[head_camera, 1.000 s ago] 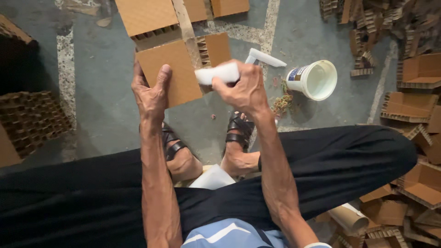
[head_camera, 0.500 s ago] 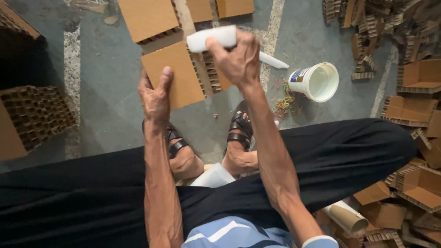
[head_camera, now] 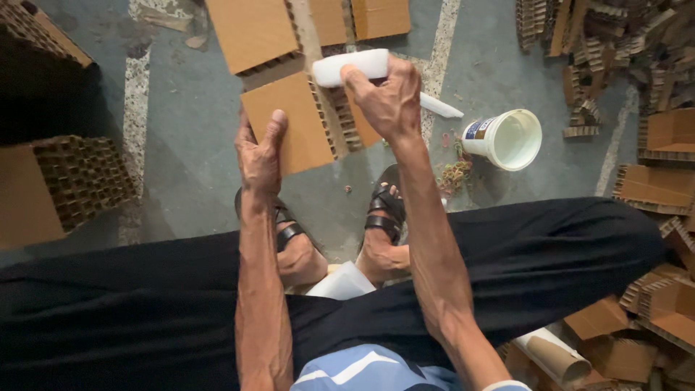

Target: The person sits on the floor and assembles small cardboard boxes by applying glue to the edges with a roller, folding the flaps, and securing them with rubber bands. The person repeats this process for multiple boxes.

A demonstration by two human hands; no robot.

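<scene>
The right hand (head_camera: 387, 98) has its fingers curled tight around a white bottle (head_camera: 351, 67), held over the top edge of a cardboard panel (head_camera: 289, 123), while the left hand (head_camera: 259, 156) pinches that panel's lower left edge, thumb on top. Below lies a grey concrete floor (head_camera: 195, 130) with cardboard pieces and a white cup (head_camera: 504, 139). Since half a second ago the bottle has barely moved.
</scene>
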